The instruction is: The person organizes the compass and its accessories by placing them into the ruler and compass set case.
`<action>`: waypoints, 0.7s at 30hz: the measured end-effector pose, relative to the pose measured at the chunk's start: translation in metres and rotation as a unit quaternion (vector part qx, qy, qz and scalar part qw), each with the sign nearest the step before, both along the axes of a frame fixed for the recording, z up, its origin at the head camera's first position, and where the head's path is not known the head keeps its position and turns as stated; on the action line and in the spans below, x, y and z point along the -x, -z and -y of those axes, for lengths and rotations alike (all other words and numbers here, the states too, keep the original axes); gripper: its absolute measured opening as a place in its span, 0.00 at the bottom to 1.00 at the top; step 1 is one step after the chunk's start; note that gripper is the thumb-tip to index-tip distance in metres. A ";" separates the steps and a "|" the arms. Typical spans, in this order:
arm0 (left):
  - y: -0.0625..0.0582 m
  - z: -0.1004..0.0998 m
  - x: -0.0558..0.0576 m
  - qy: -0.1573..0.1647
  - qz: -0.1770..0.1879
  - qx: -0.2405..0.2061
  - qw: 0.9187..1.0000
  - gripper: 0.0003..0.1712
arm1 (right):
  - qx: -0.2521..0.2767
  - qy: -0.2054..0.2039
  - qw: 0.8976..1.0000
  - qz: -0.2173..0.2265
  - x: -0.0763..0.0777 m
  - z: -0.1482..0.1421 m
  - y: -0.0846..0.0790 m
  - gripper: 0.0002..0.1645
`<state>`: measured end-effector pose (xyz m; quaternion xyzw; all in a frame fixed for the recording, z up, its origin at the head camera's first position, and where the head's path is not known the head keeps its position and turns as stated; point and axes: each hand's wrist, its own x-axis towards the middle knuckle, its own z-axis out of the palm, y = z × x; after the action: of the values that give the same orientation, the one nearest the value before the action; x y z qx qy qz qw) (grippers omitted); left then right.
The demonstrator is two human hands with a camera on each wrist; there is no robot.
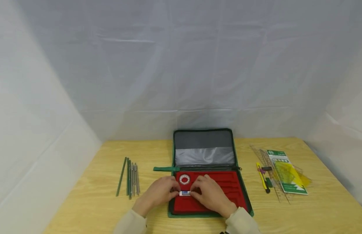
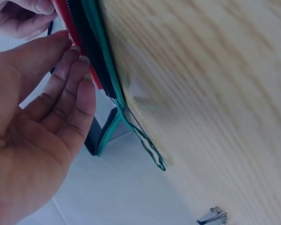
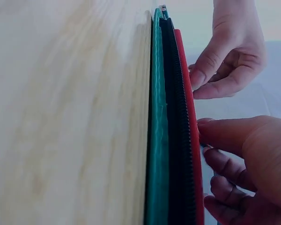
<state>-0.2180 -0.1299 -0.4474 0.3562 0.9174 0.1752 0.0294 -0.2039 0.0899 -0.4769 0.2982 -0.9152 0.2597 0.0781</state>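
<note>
2 hands meet at the ends of a small eraser over a red insert

At far left on the table [image 1: 90, 208], slim green pencils [image 1: 121, 176] and silver compasses [image 1: 135, 178] lie roughly parallel, well apart from the hands. Next comes the green strap [image 1: 163, 169], sticking out from the case [image 1: 247, 201] at its hinge.

The left hand [image 1: 161, 190] pinches the left end of the eraser [image 1: 185, 193], its grip narrow, thumb and fingertips close together. The eraser lies with its long axis running left to right, directly between the 2 hands, so neither is nearer. The right hand [image 1: 209, 194] pinches the opposite end, also with a narrow grip. Whether the eraser sits fully down in the red insert [image 1: 229, 177] cannot be told; the wrist views hide it.

Just behind the eraser, a white ring [image 1: 180, 179] lies in the insert. Molded slots run to the right of it, and the lid [image 1: 202, 139] is folded back, with a clear pocket [image 1: 204, 157].

Right of the case lie a yellow cutter [image 1: 261, 176], a black block [image 1: 267, 168], a green block [image 1: 269, 182], clear rulers, and a yellow set square [image 1: 286, 172] overlapping a packet [image 1: 296, 188].
</note>
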 end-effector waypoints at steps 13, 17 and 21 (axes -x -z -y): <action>-0.001 -0.006 0.000 -0.005 -0.042 -0.006 0.999 0.03 | -0.003 0.008 1.000 -0.001 0.002 0.005 -0.006 0.03; -0.002 -0.005 -0.002 -0.036 -0.048 0.000 0.998 0.05 | -0.009 0.019 1.000 -0.015 0.001 0.006 -0.006 0.03; -0.003 0.000 -0.003 -0.106 -0.065 0.003 0.992 0.10 | -0.006 0.039 0.999 -0.009 0.001 0.006 -0.006 0.06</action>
<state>-0.2150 -0.1303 -0.4443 0.2671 0.9506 0.1509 -0.0479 -0.2046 0.0840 -0.4706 0.2647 -0.9271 0.2481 0.0942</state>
